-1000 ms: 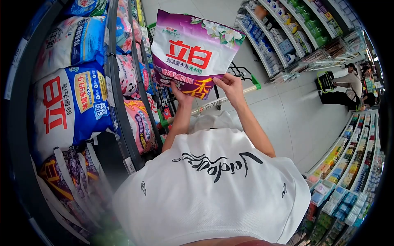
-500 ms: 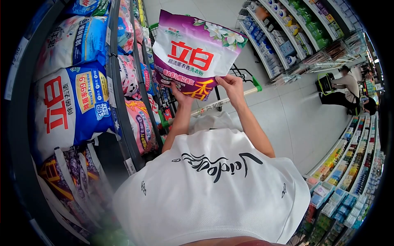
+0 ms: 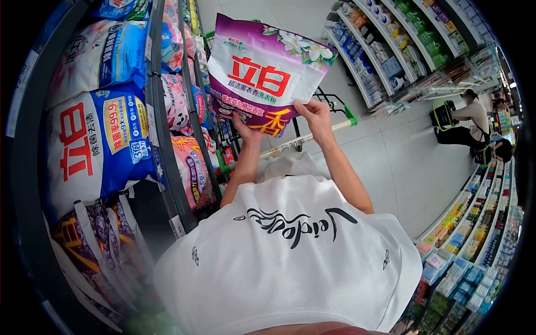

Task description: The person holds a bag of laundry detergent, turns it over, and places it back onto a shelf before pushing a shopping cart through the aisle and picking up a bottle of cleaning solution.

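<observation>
A purple and white bag of washing powder with red lettering and white flowers is held up in front of me, above the shopping cart. My left hand grips its lower left edge, the fingers partly hidden behind the bag. At the lower right corner, my right hand pinches the bag between thumb and fingers. Just beyond my wrists runs the cart's handle, which neither hand touches.
Shelves on the left hold large detergent bags and smaller pink packs. Curved store shelves stand at the upper right, with more at the lower right. A person with a green-edged basket is in the aisle at right.
The person in the aisle has shifted slightly. My hands and the bag look the same as before.
</observation>
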